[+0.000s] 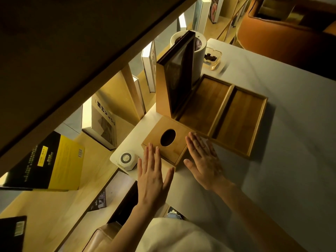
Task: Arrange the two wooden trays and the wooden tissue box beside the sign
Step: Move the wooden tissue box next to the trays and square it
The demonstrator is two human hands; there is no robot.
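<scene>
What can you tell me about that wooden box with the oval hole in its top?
The wooden tissue box is squarish, of light bamboo-like wood, with a dark oval opening in its flat lid; no tissue shows. It sits flat on the pale table, close against the near ends of the two wooden trays and just in front of the upright sign. Both hands are open: the left hand lies flat at its near-left corner, the right hand along its right side.

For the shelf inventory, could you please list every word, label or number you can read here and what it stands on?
Nothing can be read with certainty.
Yellow and black book: label and barcode print, too small.
White book: large dark title seen upside down, not legible.
Round white device: ring of marks, blurred.
Sign: dark face, no text discernible.
Wooden tissue box and two wooden trays: none.
</scene>
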